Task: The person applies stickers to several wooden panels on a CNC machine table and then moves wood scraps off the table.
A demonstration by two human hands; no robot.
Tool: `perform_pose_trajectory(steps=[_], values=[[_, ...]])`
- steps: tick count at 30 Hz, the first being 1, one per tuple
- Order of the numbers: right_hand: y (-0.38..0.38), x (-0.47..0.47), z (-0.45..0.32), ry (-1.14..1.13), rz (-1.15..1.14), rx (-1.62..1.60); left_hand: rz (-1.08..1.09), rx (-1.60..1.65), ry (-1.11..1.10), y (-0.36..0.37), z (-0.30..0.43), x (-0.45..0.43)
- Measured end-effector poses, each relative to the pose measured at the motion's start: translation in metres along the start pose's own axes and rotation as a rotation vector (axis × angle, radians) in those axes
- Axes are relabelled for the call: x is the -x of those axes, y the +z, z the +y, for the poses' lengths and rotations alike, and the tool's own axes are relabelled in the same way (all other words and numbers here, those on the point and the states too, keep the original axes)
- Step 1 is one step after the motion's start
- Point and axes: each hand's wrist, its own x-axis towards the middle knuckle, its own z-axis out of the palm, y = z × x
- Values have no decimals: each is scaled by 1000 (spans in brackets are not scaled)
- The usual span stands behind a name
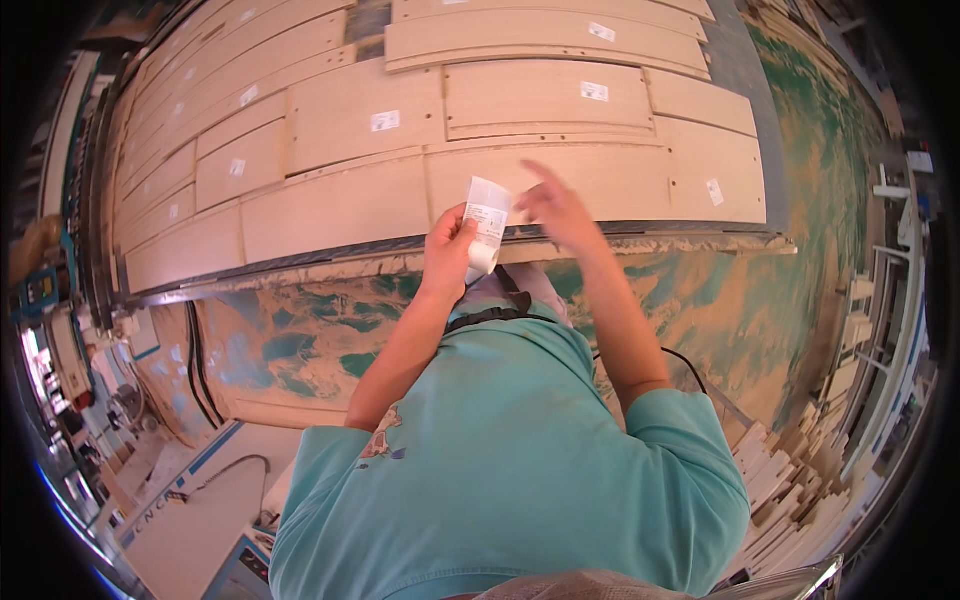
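My left hand [450, 251] grips a roll of white printed labels [484, 244], thumb across its front, with a strip standing up from the roll. To the right of that strip is my right hand [559, 210], blurred, its index finger stretched out over the boards and the others partly bent. I see nothing in it. Beyond both hands, cut wood panels lie side by side on a machine bed. The nearest long panel [547, 180] shows no label, while the panel at its right [716, 165] bears one [715, 192]. Other labels sit on the panel behind [595, 91] and further left [385, 121].
The bed's dusty front edge [360, 264] runs just before my waist. Sawdust covers the green floor [675, 300]. A control cabinet [202, 510] stands behind me at left, with black cables [199, 367] near it. Wood strips [787, 487] are piled at the right rear.
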Motion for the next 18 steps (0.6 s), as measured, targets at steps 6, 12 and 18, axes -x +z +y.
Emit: perform_pose_trajectory(steps=[6,12,18], values=[[84,-3,-26,-237,59,291,89,155,-54,-59,-7,28],[130,7,6,-638,-374,893,73,73,-2,-100,-8,53],[111,-63,75,7,-325,37,39,-103,-3,-115,-13,53]])
